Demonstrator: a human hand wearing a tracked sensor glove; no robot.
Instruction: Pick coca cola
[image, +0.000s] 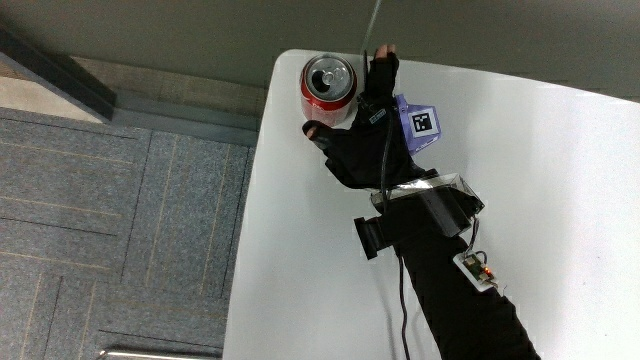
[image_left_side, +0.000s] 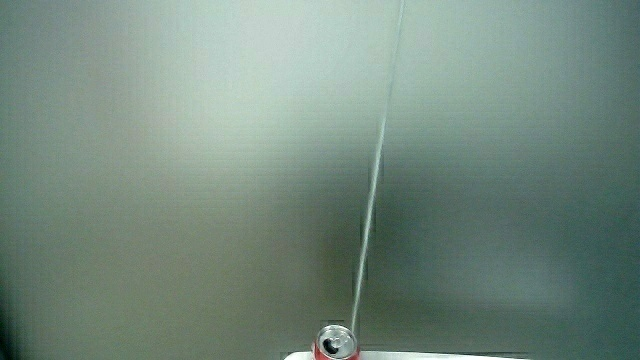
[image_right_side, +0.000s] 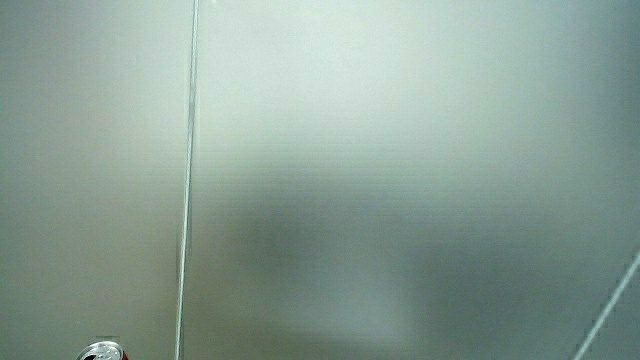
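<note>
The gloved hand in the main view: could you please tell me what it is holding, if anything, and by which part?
The hand grips the red soda can by its side wall, fingers wrapped around it, at the table's corner.

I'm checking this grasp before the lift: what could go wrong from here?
The can stands at the corner of the table, so a nudge from the hand could tip it off the edge. Its top is open, so tilting it might spill whatever is inside. The fingers wrap only one side; the grip may slip.
</note>
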